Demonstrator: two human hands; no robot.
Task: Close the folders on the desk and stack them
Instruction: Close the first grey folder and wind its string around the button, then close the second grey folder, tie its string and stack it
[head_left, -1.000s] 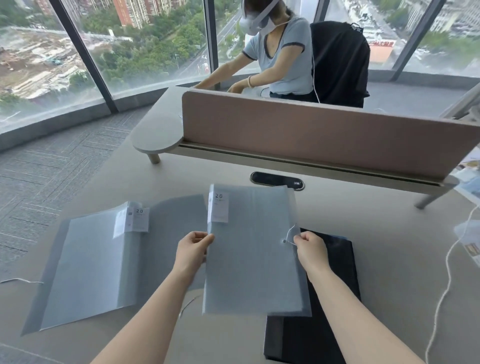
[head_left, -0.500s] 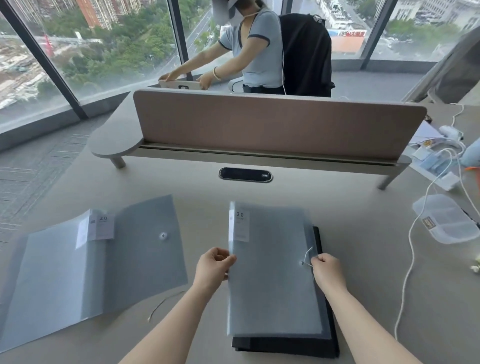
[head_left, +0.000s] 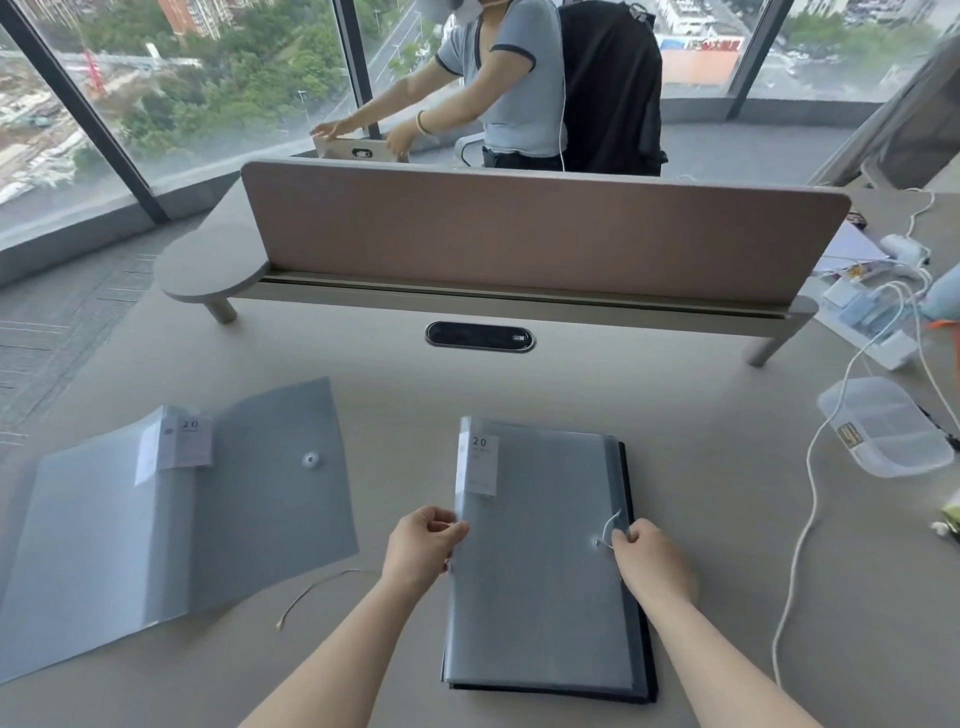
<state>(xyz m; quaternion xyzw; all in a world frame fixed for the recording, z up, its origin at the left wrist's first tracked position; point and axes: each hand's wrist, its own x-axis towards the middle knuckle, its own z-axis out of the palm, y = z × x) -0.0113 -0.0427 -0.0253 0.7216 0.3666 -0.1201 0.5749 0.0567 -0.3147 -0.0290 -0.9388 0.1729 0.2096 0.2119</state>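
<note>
A closed translucent grey folder (head_left: 540, 582) lies on top of a black folder (head_left: 636, 571), whose edge shows at the right and bottom. My left hand (head_left: 423, 545) pinches the grey folder's left spine edge. My right hand (head_left: 649, 561) pinches the thin white closure string by the button near the folder's right edge. A second grey folder (head_left: 171, 525) lies open on the desk to the left, its flap spread right with a round button, its loose string (head_left: 317, 592) trailing on the desk.
A brown divider panel (head_left: 540, 234) on a raised shelf crosses the desk behind the folders. At the right lie a clear plastic box (head_left: 888, 426), white cables (head_left: 800, 519) and papers. A person sits beyond the divider.
Both hands carried the closed grey folder to the right and lowered it onto the black folder, squaring it up. The view tilted and shifted right.
</note>
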